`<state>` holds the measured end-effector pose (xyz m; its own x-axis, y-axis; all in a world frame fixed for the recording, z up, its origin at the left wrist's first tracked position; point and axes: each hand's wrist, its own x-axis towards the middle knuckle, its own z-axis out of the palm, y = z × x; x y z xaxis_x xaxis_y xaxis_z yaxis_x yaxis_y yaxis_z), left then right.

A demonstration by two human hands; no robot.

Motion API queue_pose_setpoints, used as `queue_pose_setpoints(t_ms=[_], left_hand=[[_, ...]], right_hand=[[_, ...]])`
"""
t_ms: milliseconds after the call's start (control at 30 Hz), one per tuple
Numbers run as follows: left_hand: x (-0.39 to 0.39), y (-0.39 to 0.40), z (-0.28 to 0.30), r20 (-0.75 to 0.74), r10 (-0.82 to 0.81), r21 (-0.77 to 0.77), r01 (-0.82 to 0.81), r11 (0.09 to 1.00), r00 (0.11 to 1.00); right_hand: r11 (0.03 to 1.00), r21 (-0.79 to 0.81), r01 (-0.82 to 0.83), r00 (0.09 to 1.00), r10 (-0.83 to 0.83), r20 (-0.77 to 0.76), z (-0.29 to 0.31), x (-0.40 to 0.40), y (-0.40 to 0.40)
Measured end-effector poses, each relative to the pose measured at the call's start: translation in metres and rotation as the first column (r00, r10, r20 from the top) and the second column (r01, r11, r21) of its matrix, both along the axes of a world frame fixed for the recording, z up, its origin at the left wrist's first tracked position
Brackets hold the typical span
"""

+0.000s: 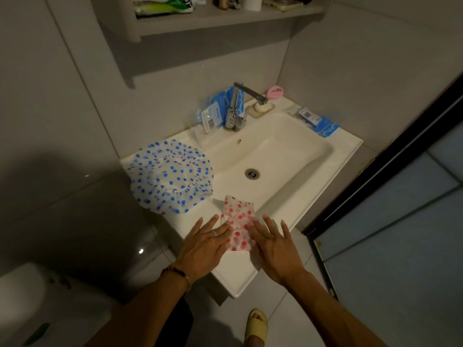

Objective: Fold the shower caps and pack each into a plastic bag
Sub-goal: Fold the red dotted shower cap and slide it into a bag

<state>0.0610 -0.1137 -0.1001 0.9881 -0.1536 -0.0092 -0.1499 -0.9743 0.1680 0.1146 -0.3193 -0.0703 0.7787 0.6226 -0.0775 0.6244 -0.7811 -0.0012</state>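
On glossy white basin rim (240, 279), crinkly red-dotted cap (238, 222), folded flat.

The near edges of the red-dotted shower cap (238, 222) are covered by the left hand (204, 246) and the right hand (276, 249), so the folds beneath the palms cannot be made out. Beyond the hands, part of a blue packet (214, 112) is hidden behind the faucet (236, 108). The shelf items (165, 5) above are cut off by the top edge. The yellow slipper (255, 326) is cropped below.
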Motion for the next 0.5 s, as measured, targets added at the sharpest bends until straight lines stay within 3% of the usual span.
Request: queue_pose_setpoints(t_ms=[133, 300, 367, 500], left_hand=[[-0.004, 0.003, -0.003, 0.017, -0.034, -0.012, 0.035, 0.999, 0.999], [-0.007, 0.007, -0.005, 0.012, -0.052, -0.111, 0.053, 0.992, 0.999], [-0.005, 0.005, -0.002, -0.019, -0.061, -0.084, 0.059, 0.995, 0.998], [0.002, -0.003, 0.004, 0.037, -0.065, 0.003, 0.065, 0.998, 0.997]], right_hand=[[0.996, 0.083, 0.015, 0.992, -0.005, -0.125, -0.011, -0.011, 0.039], [1.000, -0.004, 0.001, 0.997, -0.002, -0.080, -0.025, -0.010, -0.004], [1.000, 0.012, -0.005, 0.994, 0.006, -0.109, -0.018, -0.008, -0.011], [0.996, 0.002, -0.090, 0.996, 0.090, 0.015, -0.006, -0.005, 0.006]])
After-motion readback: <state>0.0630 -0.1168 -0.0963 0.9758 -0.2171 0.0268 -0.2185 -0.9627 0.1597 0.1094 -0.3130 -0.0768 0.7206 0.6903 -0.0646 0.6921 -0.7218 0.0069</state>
